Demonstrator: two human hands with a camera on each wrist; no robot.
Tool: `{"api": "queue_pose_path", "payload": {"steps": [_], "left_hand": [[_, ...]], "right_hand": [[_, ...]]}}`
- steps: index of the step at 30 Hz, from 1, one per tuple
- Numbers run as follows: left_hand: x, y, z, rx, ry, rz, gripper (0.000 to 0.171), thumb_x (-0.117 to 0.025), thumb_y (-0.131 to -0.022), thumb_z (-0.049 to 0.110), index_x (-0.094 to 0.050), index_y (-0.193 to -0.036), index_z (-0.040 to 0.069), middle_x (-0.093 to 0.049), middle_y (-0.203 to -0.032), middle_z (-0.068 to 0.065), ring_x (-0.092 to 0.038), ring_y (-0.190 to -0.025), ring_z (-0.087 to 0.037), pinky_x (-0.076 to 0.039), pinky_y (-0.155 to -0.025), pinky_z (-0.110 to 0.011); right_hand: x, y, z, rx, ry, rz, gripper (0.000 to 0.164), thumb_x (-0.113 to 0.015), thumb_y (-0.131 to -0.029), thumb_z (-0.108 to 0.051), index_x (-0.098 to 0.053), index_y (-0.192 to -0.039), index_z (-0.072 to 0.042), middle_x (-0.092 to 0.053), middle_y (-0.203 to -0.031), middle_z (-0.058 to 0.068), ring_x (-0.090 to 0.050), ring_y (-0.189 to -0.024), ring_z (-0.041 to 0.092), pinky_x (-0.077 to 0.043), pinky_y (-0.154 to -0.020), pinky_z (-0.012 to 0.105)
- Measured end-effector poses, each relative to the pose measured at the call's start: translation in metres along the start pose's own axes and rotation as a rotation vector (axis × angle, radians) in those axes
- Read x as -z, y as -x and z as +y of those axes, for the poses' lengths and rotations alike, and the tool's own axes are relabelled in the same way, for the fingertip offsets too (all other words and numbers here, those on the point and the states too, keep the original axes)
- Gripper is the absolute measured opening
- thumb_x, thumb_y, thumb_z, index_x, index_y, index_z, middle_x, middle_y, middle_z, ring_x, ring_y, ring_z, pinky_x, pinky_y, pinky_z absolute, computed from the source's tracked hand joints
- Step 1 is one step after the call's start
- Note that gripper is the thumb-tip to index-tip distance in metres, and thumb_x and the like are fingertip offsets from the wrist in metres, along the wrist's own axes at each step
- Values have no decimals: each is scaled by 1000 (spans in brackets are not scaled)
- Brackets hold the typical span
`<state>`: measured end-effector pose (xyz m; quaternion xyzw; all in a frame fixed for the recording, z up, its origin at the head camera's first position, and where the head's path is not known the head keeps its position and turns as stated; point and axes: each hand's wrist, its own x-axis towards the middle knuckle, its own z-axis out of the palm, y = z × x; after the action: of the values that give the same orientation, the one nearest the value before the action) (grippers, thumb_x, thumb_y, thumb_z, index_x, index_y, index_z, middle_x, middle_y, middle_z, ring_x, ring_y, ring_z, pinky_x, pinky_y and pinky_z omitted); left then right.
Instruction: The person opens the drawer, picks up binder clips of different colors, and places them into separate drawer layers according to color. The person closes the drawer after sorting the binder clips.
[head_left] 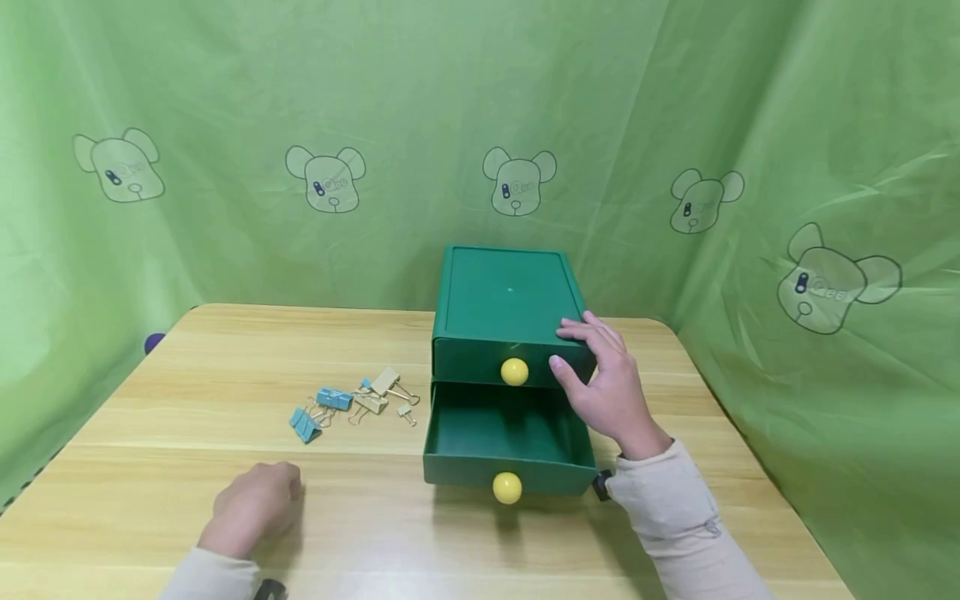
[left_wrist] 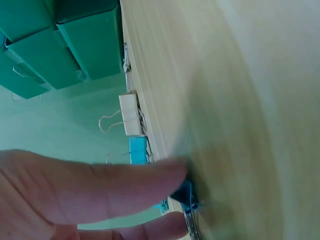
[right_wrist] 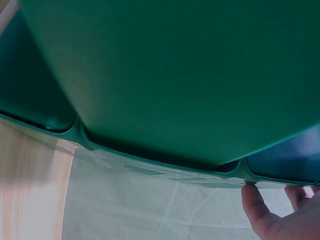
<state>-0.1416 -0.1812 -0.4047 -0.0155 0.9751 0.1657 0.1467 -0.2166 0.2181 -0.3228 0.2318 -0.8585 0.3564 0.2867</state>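
A green two-drawer cabinet [head_left: 510,292] with yellow round knobs stands right of centre in the head view. Its lower drawer [head_left: 508,473] is pulled out, and the upper one [head_left: 468,360] is pushed in. My right hand [head_left: 611,392] rests at the cabinet's front right corner, fingers extended over the top edge, thumb by the upper drawer's front. Low over the table, my left hand [head_left: 253,507] has its fingers bent. In the left wrist view its thumb and finger pinch a dark blue binder clip [left_wrist: 186,195], which the hand hides in the head view.
Several loose binder clips lie left of the cabinet, among them blue ones [head_left: 333,398] and cream ones [head_left: 386,381]. They are on a light wooden table [head_left: 360,533]. A green curtain [head_left: 420,100] with printed bear heads encloses the back and sides.
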Motion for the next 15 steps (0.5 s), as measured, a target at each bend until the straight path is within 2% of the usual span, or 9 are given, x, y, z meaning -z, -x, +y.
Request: {"api": "queue_pose_path", "payload": {"steps": [4, 12, 15], "left_hand": [[-2, 0, -2, -5, 25, 11, 11, -59, -78, 2, -62, -87, 8, -60, -82, -12, -52, -63, -24, -44, -51, -37], [-3, 3, -1, -19, 70, 24, 9, -55, -76, -3, -61, -76, 4, -55, -68, -8, -47, -55, -21, -40, -48, -31], [-3, 4, -1, -13, 79, 19, 10, -56, -74, -6, -60, -76, 3, -55, -69, -9, -48, -57, -21, -41, -49, -31]], "right_hand": [[0, 0, -1, -7, -5, -3, 32, -65, -82, -18, -59, -112, -7, -54, -124, 7, -30, -129, 26, -23, -100, 57], [0, 1, -1, -4, -3, 1, 32, -65, -82, -17, -59, -112, -7, -55, -124, 7, -30, -129, 26, -24, -100, 57], [0, 1, -1, -4, -5, 2, 32, -65, -82, -17, -59, -111, -7, -55, -124, 7, -30, -129, 26, -24, -100, 57]]}}
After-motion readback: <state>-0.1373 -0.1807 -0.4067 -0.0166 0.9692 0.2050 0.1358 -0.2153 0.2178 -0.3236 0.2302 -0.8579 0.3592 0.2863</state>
